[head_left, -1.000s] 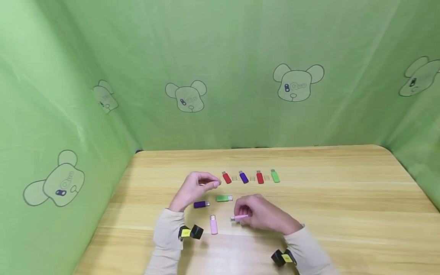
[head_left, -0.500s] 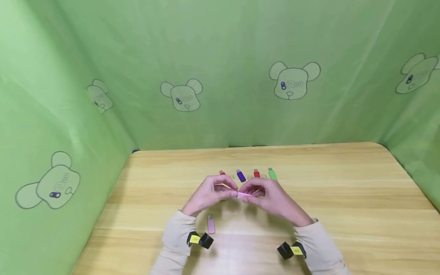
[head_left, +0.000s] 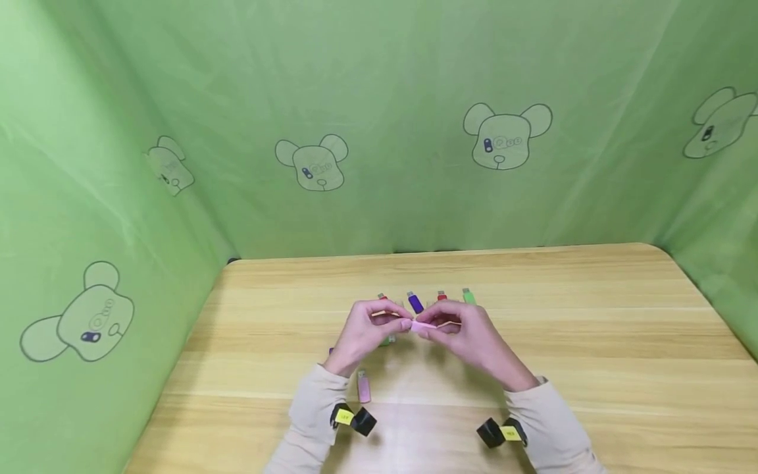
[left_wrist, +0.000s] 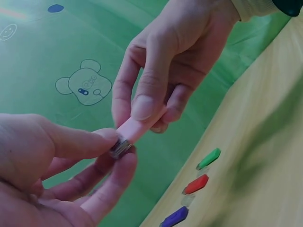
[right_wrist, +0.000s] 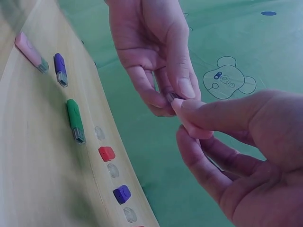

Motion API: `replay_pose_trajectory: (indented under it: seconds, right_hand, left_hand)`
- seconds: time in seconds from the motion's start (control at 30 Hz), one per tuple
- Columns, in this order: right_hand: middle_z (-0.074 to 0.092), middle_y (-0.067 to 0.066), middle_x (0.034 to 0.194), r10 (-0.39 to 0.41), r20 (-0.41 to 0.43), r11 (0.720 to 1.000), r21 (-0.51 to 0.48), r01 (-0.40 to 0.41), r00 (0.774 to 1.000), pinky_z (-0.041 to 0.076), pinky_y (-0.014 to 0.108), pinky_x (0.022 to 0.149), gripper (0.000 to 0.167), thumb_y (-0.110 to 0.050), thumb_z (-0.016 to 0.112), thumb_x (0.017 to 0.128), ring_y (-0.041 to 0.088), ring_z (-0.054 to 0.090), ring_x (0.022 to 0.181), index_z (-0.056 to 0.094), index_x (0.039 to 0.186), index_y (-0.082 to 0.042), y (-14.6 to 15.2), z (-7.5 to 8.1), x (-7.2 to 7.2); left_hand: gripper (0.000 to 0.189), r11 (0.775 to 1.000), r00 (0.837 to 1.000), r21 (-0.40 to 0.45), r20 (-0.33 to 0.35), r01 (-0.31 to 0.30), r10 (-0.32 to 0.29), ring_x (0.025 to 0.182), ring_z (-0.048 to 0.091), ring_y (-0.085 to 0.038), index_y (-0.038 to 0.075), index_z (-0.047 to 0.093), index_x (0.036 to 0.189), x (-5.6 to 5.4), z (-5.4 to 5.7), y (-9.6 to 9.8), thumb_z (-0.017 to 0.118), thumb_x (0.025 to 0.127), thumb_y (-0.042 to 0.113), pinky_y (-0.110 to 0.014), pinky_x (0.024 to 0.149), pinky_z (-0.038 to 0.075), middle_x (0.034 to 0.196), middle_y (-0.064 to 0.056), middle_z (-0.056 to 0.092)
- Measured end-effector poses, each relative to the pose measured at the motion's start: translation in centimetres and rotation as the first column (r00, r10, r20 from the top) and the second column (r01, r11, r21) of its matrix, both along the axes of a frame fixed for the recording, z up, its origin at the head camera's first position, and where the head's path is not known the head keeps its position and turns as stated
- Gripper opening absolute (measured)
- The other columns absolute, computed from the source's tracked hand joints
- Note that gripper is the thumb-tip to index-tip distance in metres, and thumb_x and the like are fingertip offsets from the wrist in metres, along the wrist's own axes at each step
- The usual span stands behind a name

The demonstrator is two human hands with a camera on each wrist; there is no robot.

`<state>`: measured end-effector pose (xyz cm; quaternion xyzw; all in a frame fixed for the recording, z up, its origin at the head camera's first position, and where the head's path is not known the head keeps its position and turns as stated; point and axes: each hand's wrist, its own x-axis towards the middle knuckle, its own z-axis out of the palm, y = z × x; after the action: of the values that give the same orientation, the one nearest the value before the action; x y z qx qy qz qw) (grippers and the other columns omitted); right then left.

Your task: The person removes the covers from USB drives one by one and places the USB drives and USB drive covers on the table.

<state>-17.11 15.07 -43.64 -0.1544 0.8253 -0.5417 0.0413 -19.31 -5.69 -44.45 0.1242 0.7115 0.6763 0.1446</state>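
Contact now joins the left hand [head_left: 365, 334] and the right hand [head_left: 474, 336] through one pink stick [head_left: 422, 326]; a second ago they worked apart, the left up by the row of sticks, the right holding this stick lower down. Since half a second ago both have shifted slightly up the frame, and part of the green stick [right_wrist: 75, 120] shows again under the left hand. The work, it seems, has become two-handed and centred on the held stick's metal end [left_wrist: 121, 148].

The stick hangs above the bench [head_left: 592, 342], just right of the head frame's centre and below its middle. Left fingers pinch the metal end, thumb above and fingertips beneath; whether a clear cap covers it, I cannot tell. Right fingers grip the pink body, the thumb laid flat along it. Both forearms rise from the frame's lower edge and slant inward, bringing the fingertips together.

Beyond, the row with its red stick [right_wrist: 107, 153] and clear pieces [right_wrist: 112, 170] is partly hidden by the hands. A second pink stick [head_left: 364, 387] lies lower left of them; a purple stick [right_wrist: 60, 68] shows upper left in the right wrist view.
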Motion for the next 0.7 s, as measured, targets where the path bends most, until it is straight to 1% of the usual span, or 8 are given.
replay_pose_trajectory:
  seconds: [0.07,0.1,0.2,0.47,0.6,0.7]
  right_hand:
    - [0.072,0.005,0.099,-0.013,-0.003,1.000,0.008,0.013,1.000,0.059,0.020,0.078,0.022,-0.010,0.077,0.081,0.017,0.070,0.090,0.072,0.102,-0.013,0.03,-0.02,0.01]
    - [0.072,0.005,0.099,-0.019,-0.005,1.000,0.012,0.019,1.000,0.059,0.020,0.077,0.021,-0.010,0.077,0.081,0.017,0.070,0.090,0.072,0.102,-0.014,0.05,-0.01,0.01]
    - [0.072,0.004,0.098,-0.025,-0.006,0.999,0.031,0.025,1.000,0.059,0.020,0.076,0.020,-0.013,0.077,0.082,0.016,0.070,0.088,0.072,0.101,-0.015,0.12,0.02,0.00]
    - [0.073,0.001,0.098,-0.007,-0.009,0.997,0.082,0.008,1.000,0.059,0.020,0.074,0.015,-0.018,0.077,0.084,0.013,0.070,0.084,0.074,0.098,-0.020,0.44,0.08,-0.03]
    - [0.072,0.003,0.101,-0.026,-0.015,0.996,0.089,0.027,1.000,0.059,0.019,0.073,0.014,-0.016,0.076,0.084,0.014,0.070,0.084,0.074,0.098,-0.019,0.55,0.11,-0.01]
    - [0.072,0.004,0.101,-0.043,-0.019,0.996,0.076,0.044,0.999,0.059,0.019,0.073,0.014,-0.016,0.076,0.084,0.016,0.071,0.085,0.075,0.097,-0.017,0.46,0.15,0.05]
  left_hand:
    - [0.020,1.000,1.000,0.004,-0.021,-0.016,0.017,0.088,0.073,-0.023,-0.002,0.072,0.100,-0.03,-0.15,0.15,0.076,0.082,0.005,-0.038,0.085,0.060,0.101,-0.019,0.071]
    - [0.020,1.000,0.999,0.004,-0.032,-0.023,0.023,0.087,0.072,-0.020,-0.002,0.072,0.100,-0.05,-0.21,0.21,0.076,0.081,0.005,-0.035,0.084,0.060,0.101,-0.019,0.071]
    - [0.020,0.999,0.998,0.002,-0.044,-0.035,0.035,0.088,0.072,-0.019,-0.001,0.073,0.099,-0.08,-0.32,0.28,0.077,0.080,0.005,-0.030,0.082,0.060,0.102,-0.018,0.072]
    - [0.021,1.000,0.999,-0.001,-0.020,-0.026,0.026,0.088,0.073,-0.019,-0.001,0.074,0.097,0.01,-0.32,0.16,0.080,0.078,0.007,-0.031,0.081,0.061,0.101,-0.018,0.073]
    - [0.021,1.000,0.999,-0.007,-0.040,-0.023,0.023,0.089,0.072,-0.020,-0.001,0.075,0.096,-0.07,-0.44,0.20,0.080,0.078,0.008,-0.031,0.080,0.061,0.101,-0.017,0.074]
    - [0.020,0.999,0.998,-0.009,-0.056,-0.037,0.036,0.092,0.071,-0.020,0.000,0.075,0.096,-0.13,-0.50,0.20,0.080,0.078,0.009,-0.030,0.082,0.060,0.101,-0.016,0.074]
